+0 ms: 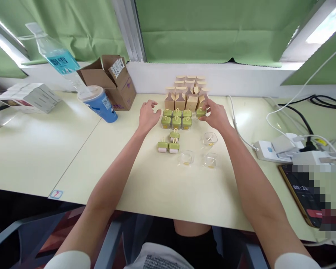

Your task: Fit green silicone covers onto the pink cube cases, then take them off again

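Observation:
My right hand pinches a small container with a green lid at the right end of a cluster of similar ones. My left hand hovers to the left of the cluster, fingers curved and apart, with nothing in it. The cluster is several clear containers with green lids and pale loop handles, set in two rows. Nearer to me stand three green lids with white rolls beneath. To their right are three clear, open cups.
Small open cardboard boxes stand in rows behind the cluster. At left are a larger brown carton, a blue cup, a tilted bottle and white boxes. A power strip, cables and a phone lie at right.

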Motion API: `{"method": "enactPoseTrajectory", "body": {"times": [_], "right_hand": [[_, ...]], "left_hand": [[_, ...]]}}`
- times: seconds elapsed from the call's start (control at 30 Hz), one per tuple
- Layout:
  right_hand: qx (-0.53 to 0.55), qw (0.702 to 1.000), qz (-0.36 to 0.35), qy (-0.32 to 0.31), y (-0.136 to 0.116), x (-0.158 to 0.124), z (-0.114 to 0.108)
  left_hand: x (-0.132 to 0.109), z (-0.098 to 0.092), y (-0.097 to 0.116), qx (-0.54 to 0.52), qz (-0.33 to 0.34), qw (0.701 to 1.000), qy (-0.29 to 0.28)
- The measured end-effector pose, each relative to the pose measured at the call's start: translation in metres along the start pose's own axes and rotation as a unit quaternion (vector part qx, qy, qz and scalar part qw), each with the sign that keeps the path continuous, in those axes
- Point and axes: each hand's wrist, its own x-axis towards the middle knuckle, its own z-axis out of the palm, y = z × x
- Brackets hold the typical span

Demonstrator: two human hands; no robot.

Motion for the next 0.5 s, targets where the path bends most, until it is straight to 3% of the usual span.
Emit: {"method": "enactPoseTrajectory", "body": {"times": [0.17, 0.33, 0.5], "right_hand": [[-0.012, 1.0, 0.011, -0.002, 0.013, 0.007, 0.017], [0.018, 1.0, 0.002, 0.003, 0.016, 0.007, 0.019], [0.026, 0.999, -0.02, 0.002, 0.019, 0.007, 0.027]], "left_hand": [[0.004, 0.004, -0.011, -0.113, -0.122, 0.981, -0.099], [-0.001, 0.009, -0.006, -0.144, -0.131, 0.97, -0.143], [-0.004, 0.009, -0.003, -0.148, -0.128, 0.969, -0.152]]}}
